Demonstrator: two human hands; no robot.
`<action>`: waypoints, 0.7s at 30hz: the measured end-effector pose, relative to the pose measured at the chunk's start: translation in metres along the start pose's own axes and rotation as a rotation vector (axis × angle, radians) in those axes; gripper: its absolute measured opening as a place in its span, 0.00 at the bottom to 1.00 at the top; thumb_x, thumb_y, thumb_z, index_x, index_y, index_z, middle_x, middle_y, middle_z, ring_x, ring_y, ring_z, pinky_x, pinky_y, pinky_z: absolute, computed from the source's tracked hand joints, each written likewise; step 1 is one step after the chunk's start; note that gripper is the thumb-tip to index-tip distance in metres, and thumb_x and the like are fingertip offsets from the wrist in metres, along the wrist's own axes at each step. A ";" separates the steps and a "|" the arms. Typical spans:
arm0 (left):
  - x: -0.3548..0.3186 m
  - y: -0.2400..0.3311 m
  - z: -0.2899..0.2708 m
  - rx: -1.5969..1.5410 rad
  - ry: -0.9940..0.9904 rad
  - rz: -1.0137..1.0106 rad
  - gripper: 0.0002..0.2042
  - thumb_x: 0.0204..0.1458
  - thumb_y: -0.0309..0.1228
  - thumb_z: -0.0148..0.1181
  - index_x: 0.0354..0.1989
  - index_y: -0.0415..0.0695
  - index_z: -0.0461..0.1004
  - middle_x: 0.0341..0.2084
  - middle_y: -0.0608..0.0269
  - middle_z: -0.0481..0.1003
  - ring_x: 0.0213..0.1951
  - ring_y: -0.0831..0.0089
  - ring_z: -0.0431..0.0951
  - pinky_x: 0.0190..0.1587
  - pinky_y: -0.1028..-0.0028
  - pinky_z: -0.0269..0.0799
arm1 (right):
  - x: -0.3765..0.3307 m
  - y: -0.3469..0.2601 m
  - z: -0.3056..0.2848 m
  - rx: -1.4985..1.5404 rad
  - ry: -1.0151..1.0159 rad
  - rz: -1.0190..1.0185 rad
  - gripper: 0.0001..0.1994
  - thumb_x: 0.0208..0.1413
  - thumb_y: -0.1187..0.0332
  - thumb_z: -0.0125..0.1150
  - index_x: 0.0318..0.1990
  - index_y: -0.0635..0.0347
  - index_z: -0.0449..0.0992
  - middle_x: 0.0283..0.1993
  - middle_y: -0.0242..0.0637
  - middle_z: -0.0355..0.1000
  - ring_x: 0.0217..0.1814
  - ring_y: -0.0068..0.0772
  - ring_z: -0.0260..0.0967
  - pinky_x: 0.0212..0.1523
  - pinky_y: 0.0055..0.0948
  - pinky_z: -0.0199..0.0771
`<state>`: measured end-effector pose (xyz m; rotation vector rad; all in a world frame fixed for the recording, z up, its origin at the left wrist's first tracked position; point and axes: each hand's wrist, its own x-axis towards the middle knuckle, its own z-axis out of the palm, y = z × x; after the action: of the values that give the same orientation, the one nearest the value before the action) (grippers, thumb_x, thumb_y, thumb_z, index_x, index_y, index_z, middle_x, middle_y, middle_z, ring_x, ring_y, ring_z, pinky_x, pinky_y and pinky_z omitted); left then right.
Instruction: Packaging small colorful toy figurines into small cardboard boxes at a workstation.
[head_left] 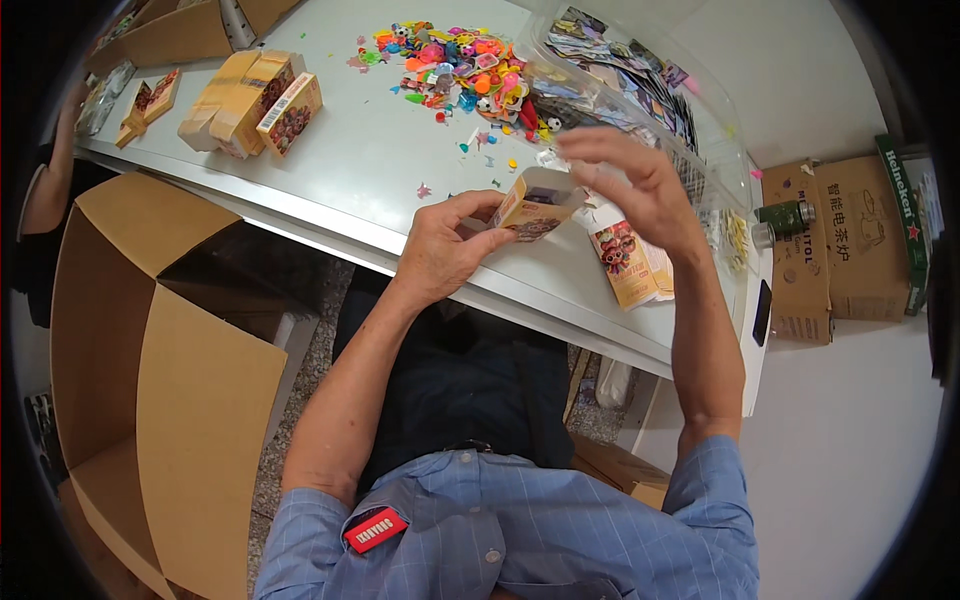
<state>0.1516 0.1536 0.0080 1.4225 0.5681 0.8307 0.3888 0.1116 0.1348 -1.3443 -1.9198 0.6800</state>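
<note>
My left hand (pixel 440 250) grips a small yellow printed carton (pixel 537 218) by its left end, thumb in front. The carton's upper end stands open and shows a pale inside. Just above and to the right of that opening is my right hand (pixel 645 195), fingers stretched and apart, with nothing visible in it. Whether its fingertips touch the carton's flap, I cannot tell. Beneath my right wrist, more yellow cartons (pixel 622 262) with white flaps lie on the table. Beyond the carton spreads a heap of small colourful plastic toys (pixel 470 70).
A clear plastic bin (pixel 600 100) of shiny cards stands at the back right. Several filled-looking cartons (pixel 240 100) are grouped at the back left. A large open cardboard box (pixel 205 430) is beside my left arm. Another person's arm (pixel 55 180) shows at the left edge. A phone (pixel 763 312) lies right.
</note>
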 end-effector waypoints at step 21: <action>0.011 0.012 -0.087 0.047 0.727 0.138 0.17 0.55 0.21 0.67 0.52 0.32 0.75 0.41 0.57 0.80 0.44 0.75 0.80 0.44 0.76 0.78 | 0.091 0.072 0.089 -0.520 0.107 -0.064 0.07 0.56 0.71 0.60 0.40 0.60 0.81 0.41 0.46 0.77 0.39 0.49 0.76 0.43 0.42 0.76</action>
<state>0.0885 0.2153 0.0134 1.1855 1.0463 1.4679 0.3411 0.2183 0.0468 -1.5769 -2.1232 0.0668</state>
